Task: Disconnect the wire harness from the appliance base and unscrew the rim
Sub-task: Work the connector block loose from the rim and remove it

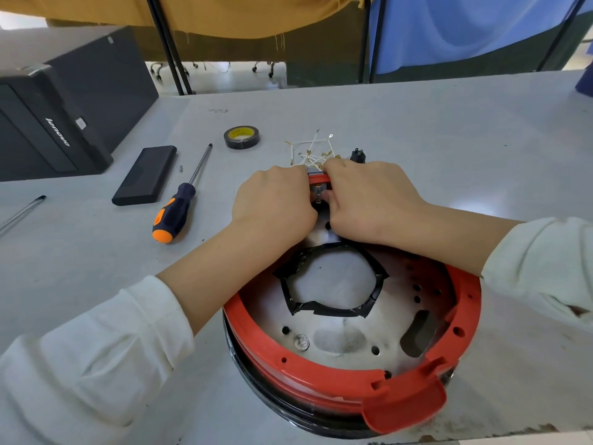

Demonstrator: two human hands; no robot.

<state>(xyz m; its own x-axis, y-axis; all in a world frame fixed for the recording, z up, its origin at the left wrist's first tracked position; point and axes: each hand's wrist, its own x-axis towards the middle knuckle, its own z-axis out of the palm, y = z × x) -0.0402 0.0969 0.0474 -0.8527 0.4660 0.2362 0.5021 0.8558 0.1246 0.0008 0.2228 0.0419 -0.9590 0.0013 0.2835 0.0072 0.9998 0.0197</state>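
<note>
Both hands crowd the far edge of the round red plastic rim (308,370), left hand (272,200) and right hand (369,200) pinching the white wire harness (309,154) connector there, apparently steadying it to pull; the orange-handled screwdriver (179,203) waits beside.

Grey worktable (417,130); behind it mustard curtain (240,14), blue curtain (465,27), black frame poles (167,46), pale floor (224,75).
</note>
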